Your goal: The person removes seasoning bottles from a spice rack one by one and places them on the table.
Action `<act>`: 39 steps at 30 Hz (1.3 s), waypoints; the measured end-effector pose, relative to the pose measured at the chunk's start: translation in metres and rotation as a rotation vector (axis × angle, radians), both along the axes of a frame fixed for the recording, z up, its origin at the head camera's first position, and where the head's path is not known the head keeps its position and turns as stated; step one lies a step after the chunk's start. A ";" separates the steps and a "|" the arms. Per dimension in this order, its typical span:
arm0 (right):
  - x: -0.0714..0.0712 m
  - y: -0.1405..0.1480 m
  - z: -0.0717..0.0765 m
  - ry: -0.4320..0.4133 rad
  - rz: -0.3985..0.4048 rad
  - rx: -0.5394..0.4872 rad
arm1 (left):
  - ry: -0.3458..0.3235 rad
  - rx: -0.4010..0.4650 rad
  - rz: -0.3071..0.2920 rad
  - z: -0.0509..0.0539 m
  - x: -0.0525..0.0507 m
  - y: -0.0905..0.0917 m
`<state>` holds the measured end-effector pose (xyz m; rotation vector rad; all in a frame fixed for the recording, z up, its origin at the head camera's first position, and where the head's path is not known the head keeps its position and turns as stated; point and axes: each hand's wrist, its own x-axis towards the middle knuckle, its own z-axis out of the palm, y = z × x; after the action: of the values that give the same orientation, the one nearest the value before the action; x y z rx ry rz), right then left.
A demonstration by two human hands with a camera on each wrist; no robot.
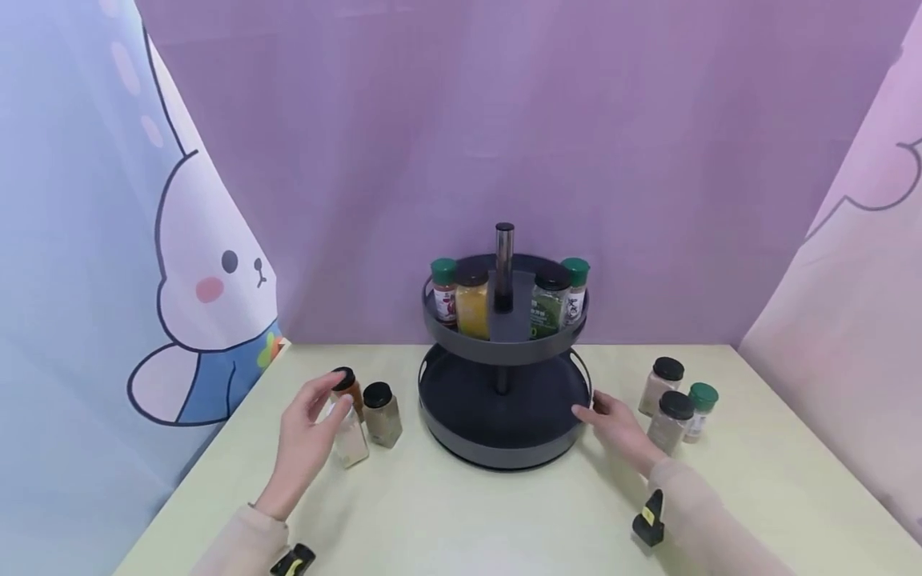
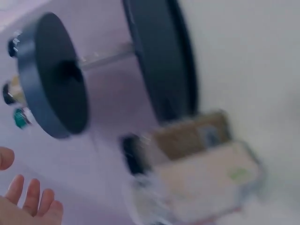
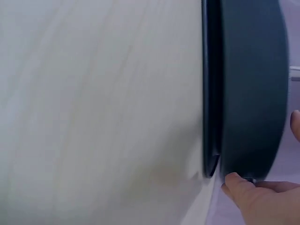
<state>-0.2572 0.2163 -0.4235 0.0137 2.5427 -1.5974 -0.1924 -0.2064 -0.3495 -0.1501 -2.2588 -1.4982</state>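
Note:
A dark two-tier round spice rack (image 1: 497,456) with a central post stands mid-table. My right hand (image 1: 623,432) grips the right rim of its lower tier, thumb over the edge and fingertips (image 3: 236,183) against the outside near the base. My left hand (image 1: 306,448) hovers by three spice jars at the left, thumb and fingers apart, holding nothing. Nearest it is a white-topped jar with pale contents (image 1: 350,444); behind stands a black-capped reddish-brown jar (image 1: 354,400), and beside them a black-capped grey-brown jar (image 1: 384,422). The left wrist view blurs these jars.
On the upper tier stand several jars, among them a yellow one (image 1: 472,310) and a green-labelled one (image 1: 549,308). Right of the right hand are two black-capped jars, one in front (image 1: 668,432), and a green-capped jar (image 1: 700,412). A purple curtain (image 1: 360,160) hangs behind the table.

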 end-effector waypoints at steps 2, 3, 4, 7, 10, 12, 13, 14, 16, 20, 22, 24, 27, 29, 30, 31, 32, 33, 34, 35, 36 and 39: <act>0.006 0.002 0.003 0.005 0.016 0.034 | -0.024 0.026 -0.042 0.011 0.000 0.008; 0.009 0.003 0.006 0.010 0.027 0.051 | -0.039 0.032 -0.062 0.018 -0.002 0.012; 0.012 0.004 0.010 0.022 0.037 0.071 | -0.064 0.031 -0.079 0.025 -0.005 0.015; 0.020 0.009 0.025 0.060 0.056 0.099 | -0.121 0.033 -0.143 0.047 -0.021 0.029; 0.027 0.016 0.042 0.104 0.069 0.094 | -0.168 0.038 -0.208 0.063 -0.043 0.046; 0.030 0.021 0.054 0.137 0.074 0.093 | -0.189 0.042 -0.235 0.070 -0.058 0.058; 0.031 0.023 0.059 0.153 0.076 0.095 | -0.202 0.037 -0.246 0.072 -0.065 0.063; 0.032 0.025 0.065 0.168 0.077 0.098 | -0.216 0.037 -0.263 0.074 -0.071 0.067; 0.033 0.029 0.076 0.185 0.073 0.100 | -0.244 0.021 -0.288 0.076 -0.081 0.074; 0.032 0.036 0.099 0.218 0.064 0.101 | -0.288 0.012 -0.322 0.080 -0.093 0.082; 0.029 0.038 0.111 0.241 0.060 0.102 | -0.295 0.020 -0.329 0.082 -0.097 0.083; 0.026 0.040 0.122 0.262 0.050 0.112 | -0.299 0.035 -0.331 0.084 -0.100 0.084; 0.021 0.040 0.136 0.293 0.038 0.103 | -0.298 0.044 -0.336 0.086 -0.106 0.085; 0.017 0.039 0.142 0.309 0.039 0.098 | -0.297 0.055 -0.335 0.086 -0.108 0.085; 0.016 0.038 0.145 0.315 0.042 0.099 | -0.296 0.062 -0.335 0.085 -0.109 0.085; 0.014 0.037 0.148 0.320 0.046 0.098 | -0.295 0.071 -0.333 0.084 -0.110 0.085; 0.013 0.036 0.151 0.321 0.051 0.103 | -0.294 0.077 -0.327 0.083 -0.111 0.086; 0.011 0.035 0.153 0.322 0.054 0.109 | -0.294 0.082 -0.322 0.082 -0.111 0.086; 0.010 0.034 0.156 0.323 0.060 0.114 | -0.294 0.089 -0.319 0.081 -0.112 0.087; 0.009 0.034 0.159 0.321 0.062 0.123 | -0.296 0.096 -0.318 0.080 -0.112 0.087; 0.007 0.033 0.161 0.324 0.067 0.130 | -0.298 0.097 -0.317 0.079 -0.113 0.089; 0.003 0.032 0.172 0.324 0.080 0.137 | -0.301 0.106 -0.320 0.077 -0.113 0.093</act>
<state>-0.2541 0.2480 -0.2513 -0.3558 2.8458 -1.4990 -0.3055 -0.1139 -0.2728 -0.2821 -2.4692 -1.9136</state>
